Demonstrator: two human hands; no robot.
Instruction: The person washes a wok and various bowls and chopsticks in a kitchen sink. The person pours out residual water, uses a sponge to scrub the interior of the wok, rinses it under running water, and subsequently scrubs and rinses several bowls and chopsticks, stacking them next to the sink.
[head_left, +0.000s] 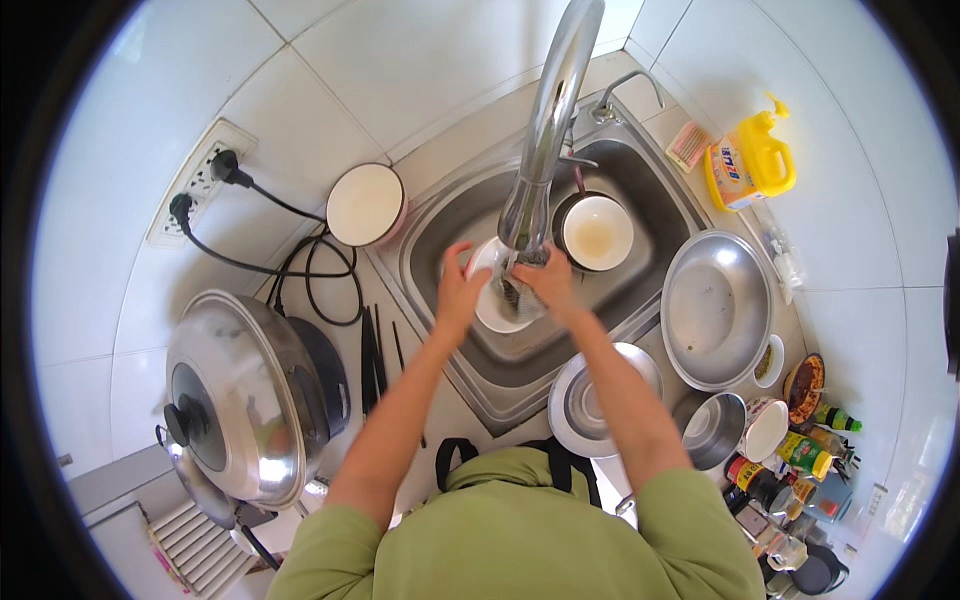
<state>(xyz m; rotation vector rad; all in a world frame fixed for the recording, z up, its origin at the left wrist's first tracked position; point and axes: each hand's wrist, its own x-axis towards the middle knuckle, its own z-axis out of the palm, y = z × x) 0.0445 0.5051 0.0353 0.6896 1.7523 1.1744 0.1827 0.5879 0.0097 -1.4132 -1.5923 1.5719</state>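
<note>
My left hand (459, 289) grips the left rim of a white bowl (496, 309) tilted under the chrome faucet (528, 202) in the steel sink (517, 349). On the bowl's other side, my right hand (549, 281) holds a grey mesh scrubber (529, 301) against its inside; this hand is slightly blurred. Running water seems to fall between the hands, partly hidden by the faucet head. Right of them, a white bowl with cloudy liquid (598, 232) rests in a dark handled pot (561, 217) in the sink.
An enamel pot (365, 205) stands left of the sink, near black power cords (307, 274) and a lidded steel pot (240, 397). At right are a large steel basin (716, 311), a smaller steel basin (574, 405), a yellow detergent jug (750, 161) and several sauce bottles (802, 454).
</note>
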